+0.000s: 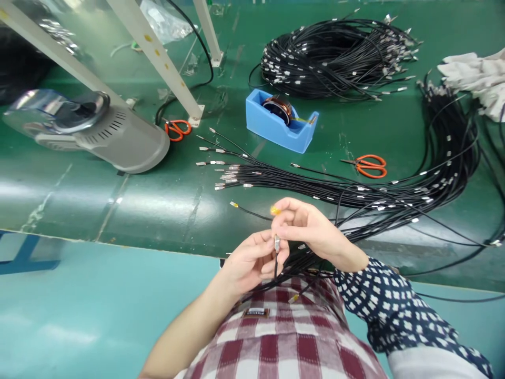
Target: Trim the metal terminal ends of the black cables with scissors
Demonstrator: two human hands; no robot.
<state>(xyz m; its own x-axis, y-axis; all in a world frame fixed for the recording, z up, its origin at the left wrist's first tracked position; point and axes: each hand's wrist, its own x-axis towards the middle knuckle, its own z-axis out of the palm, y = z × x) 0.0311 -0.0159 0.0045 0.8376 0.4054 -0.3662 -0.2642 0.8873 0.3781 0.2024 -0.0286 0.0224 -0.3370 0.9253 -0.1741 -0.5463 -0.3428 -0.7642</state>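
Observation:
Near the table's front edge my left hand (250, 260) is closed on a black cable, whose silver connector (276, 243) points up between the fingertips. My right hand (305, 229) meets it from the right, thumb and fingers pinched at the connector's upper end. A small piece of yellow tape (275, 210) sticks to a fingertip of the right hand. Just beyond the hands lies a long bundle of black cables (292, 181) with silver ends. One loose cable end with yellow tape (234, 204) rests left of the hands, and another (294, 298) hangs over the checked apron.
A blue tape dispenser (276, 126) stands behind the bundle. Orange-handled scissors (369, 166) lie at right, another pair (178, 130) beside a grey device (118, 134) at left. A large cable coil (331, 58) and white gloves (479, 79) are on the green table (177, 205).

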